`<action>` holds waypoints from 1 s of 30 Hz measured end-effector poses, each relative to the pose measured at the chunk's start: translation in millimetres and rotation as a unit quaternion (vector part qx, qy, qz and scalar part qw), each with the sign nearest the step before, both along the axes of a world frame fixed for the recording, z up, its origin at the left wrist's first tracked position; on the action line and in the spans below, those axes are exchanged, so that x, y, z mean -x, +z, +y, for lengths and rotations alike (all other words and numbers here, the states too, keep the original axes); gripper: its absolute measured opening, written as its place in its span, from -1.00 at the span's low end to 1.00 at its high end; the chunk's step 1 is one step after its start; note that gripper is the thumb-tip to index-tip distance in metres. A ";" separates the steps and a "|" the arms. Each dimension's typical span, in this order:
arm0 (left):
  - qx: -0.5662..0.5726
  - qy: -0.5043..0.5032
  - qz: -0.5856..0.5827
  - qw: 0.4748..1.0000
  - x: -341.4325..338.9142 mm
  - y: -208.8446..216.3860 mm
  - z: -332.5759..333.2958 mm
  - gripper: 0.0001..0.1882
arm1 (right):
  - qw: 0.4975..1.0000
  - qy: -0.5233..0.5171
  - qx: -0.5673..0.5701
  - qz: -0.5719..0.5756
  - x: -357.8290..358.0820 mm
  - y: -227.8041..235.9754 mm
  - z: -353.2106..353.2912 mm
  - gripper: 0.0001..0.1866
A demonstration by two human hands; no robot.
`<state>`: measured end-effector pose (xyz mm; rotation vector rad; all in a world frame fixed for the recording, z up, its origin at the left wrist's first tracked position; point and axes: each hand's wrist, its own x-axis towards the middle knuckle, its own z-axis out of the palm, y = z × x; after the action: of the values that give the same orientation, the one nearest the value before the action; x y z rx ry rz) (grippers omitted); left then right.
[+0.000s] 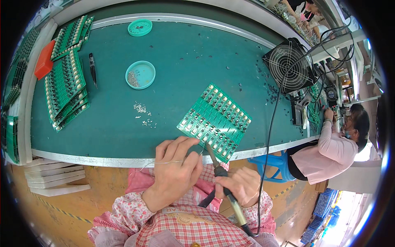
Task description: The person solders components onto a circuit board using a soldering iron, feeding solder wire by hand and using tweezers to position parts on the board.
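A green circuit board (215,122) lies tilted near the front edge of the bench, with rows of white and black components on it. My right hand (240,186) is closed around the handle of a soldering iron (237,209). The iron's tip points at the board's near-left edge. My left hand (175,166) rests beside that edge, thumb and fingers closed on a thin solder wire (149,165). The wire trails leftward past the hand, and its other end rises near the iron's tip. Whether wire and tip touch is too small to tell.
Stacked circuit boards (65,88), tweezers (93,70) and a red block (44,60) occupy the left. Two small dishes (140,75) stand mid-bench near loose white parts (142,109). A fan (289,66) with a hanging black cable is at right. Another person (335,144) sits at the far right.
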<state>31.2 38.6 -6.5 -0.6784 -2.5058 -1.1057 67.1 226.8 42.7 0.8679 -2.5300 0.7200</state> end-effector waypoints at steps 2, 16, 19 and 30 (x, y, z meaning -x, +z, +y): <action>0.001 0.000 0.000 1.000 -0.1 0.2 -0.2 -0.85 | 0.998 0.021 -0.045 0.035 -1.6 -1.7 -1.8 -0.69; 0.001 -0.001 0.002 1.000 0.1 1.1 -2.0 -0.86 | 0.998 -0.014 0.018 -0.050 -2.7 4.7 2.6 -0.71; -0.002 -0.002 -0.004 1.000 1.0 4.2 -1.6 -0.86 | 0.969 -0.105 0.202 -0.098 -7.2 1.8 9.7 -0.80; -0.002 0.004 -0.013 1.000 4.3 6.3 1.1 -0.85 | 0.847 -0.205 0.431 -0.237 11.7 -1.1 7.6 -0.82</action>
<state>26.9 39.6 -0.3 -0.6552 -2.5237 -1.1237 55.4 234.4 41.6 -0.1833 -2.2003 1.8548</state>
